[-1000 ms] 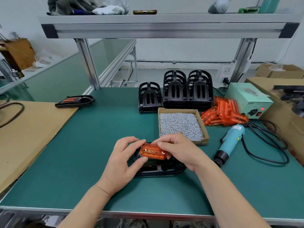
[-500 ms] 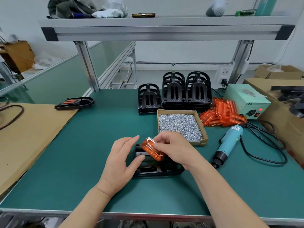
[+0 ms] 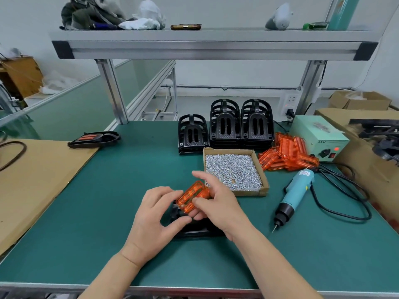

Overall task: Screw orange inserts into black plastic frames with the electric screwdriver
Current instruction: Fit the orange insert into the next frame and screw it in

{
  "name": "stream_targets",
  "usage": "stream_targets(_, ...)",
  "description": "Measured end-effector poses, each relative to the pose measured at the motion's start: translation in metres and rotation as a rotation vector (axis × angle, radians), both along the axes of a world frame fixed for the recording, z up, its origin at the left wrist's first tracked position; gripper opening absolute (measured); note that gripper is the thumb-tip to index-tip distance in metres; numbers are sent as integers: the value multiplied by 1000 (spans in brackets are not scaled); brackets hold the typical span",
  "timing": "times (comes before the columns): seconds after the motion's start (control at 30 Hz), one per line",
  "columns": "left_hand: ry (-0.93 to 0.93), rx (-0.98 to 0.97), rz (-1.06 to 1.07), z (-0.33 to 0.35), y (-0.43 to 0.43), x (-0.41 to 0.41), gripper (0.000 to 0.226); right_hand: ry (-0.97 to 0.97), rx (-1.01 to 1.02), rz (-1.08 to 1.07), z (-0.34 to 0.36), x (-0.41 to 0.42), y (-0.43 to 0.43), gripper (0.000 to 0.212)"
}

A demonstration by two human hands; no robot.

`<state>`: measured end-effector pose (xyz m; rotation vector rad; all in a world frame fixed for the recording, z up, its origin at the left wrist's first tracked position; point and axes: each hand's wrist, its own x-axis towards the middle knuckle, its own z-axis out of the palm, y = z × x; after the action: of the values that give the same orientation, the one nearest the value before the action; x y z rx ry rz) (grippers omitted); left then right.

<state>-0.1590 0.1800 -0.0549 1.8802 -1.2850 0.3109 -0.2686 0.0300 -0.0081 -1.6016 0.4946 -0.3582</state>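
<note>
GRIP: right hand (image 3: 218, 203) pinches a translucent orange plastic insert (image 3: 190, 196), tilted, just in front of the open cardboard tray of silver screws (image 3: 264, 180); left hand (image 3: 155, 214) holds its other end with curled fingers | PROGRESS: stacked black frames (image 3: 224, 128) behind the tray unfilled; black plastic frame (image 3: 194, 230) beneath the hands, insert unseated; teal electric screwdriver (image 3: 295, 190) lies right of the tray, untouched | HIDDEN: the frame's seat and screw holes, under the hands.
</note>
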Motion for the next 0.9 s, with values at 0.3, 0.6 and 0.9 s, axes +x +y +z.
stream_targets(0.3,27,-38,1,-1,-1,1,45,61,-88,34,-3,-8,-7,48)
stream_targets(0.6,35,57,-21,5,1,0,47,96,-390,141,7,-22,-27,45)
stream_targets(0.9,119,44,7,10,2,-3,53,147,-748,118,8,-22,-44,33)
